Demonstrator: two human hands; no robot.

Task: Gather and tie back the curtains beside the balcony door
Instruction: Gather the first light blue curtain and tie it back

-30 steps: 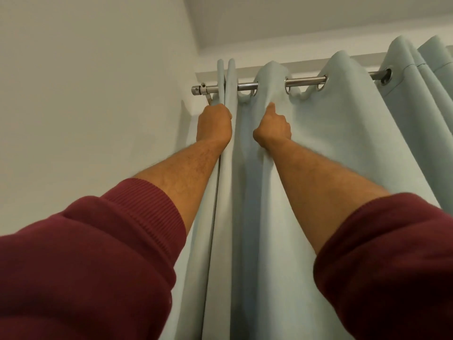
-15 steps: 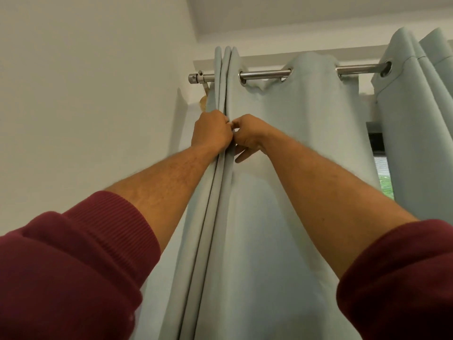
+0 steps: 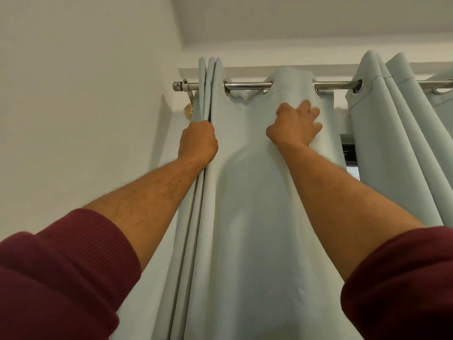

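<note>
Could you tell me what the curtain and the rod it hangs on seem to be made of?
Curtain: apparently a thick, matte, pale blue-green woven fabric; it falls in heavy soft folds without sheen. Rod: looks like polished metal, likely chrome or steel, given its bright highlights. The eyelets look like the same shiny metal.

Dark red ribbed sleeves [image 3: 61, 273] are worn on both arms and are pushed up below the elbows, so that the forearms are left bare. The cuffs are bunched into thick folds.
</note>
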